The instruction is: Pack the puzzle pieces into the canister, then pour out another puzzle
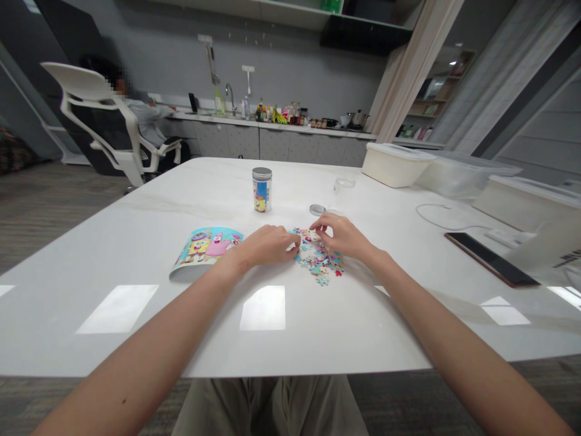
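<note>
A loose pile of small colourful jigsaw puzzle pieces [320, 261] lies on the white table. My left hand [272, 245] is at the pile's left edge, its fingers curled in a pinch around what looks like a pale puzzle piece. Over the back of the pile, my right hand [342, 235] has its fingers bent together; whatever is between the fingertips is too small to tell. Partly behind my left forearm lies a curled cartoon picture sheet [206, 245]. Beyond the hands stands a clear jar [262, 192] with a grey lid and cartoon label.
A loose round lid [318, 209] and a clear open container [345, 182] lie behind the pile. To the right are a dark phone [490, 257], a white cable and lidded storage boxes [394, 165]. A person sits in a white chair [97, 115] at the far left, near a kitchen counter.
</note>
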Tool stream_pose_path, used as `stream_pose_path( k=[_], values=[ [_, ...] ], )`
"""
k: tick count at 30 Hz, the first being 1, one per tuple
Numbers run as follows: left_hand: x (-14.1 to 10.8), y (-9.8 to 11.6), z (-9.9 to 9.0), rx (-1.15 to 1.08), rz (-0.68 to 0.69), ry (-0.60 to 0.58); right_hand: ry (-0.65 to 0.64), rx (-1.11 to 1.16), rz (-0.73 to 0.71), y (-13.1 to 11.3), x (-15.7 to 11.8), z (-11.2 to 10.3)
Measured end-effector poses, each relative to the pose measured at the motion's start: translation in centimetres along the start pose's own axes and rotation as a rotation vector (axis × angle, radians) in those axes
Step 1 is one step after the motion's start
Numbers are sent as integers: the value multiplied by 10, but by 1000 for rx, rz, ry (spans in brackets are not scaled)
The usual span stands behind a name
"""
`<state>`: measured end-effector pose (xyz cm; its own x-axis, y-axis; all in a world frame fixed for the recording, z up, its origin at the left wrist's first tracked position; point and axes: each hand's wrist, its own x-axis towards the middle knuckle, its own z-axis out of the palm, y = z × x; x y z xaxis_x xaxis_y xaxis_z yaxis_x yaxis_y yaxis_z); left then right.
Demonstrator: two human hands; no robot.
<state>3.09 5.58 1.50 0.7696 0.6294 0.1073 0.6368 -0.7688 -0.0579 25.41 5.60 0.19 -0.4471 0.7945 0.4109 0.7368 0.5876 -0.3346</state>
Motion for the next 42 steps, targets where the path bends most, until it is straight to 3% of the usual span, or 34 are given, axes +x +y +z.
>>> stream_pose_path(
  k=[3, 6, 13, 27, 37, 40, 42],
  values=[
    [1, -1, 1, 2, 5, -3, 45, -112, 122, 9, -1, 3],
    [1, -1, 2, 14, 6, -4, -29, -165, 172, 10, -2, 4],
    [0, 0, 0, 4, 5, -8, -109, -131, 182, 6, -2, 4],
    [1, 1, 0, 26, 2, -16, -123, -45, 197, 8, 0, 6],
    [0, 1, 0, 22, -4, -24, -130, 65, 228, 8, 1, 6],
    [0, 1, 0, 25, 0, -20, -110, 154, 244, 6, 3, 5],
    [0, 1, -1, 28, -2, -25, -82, 291, 329, 2, 4, 3]
  ],
)
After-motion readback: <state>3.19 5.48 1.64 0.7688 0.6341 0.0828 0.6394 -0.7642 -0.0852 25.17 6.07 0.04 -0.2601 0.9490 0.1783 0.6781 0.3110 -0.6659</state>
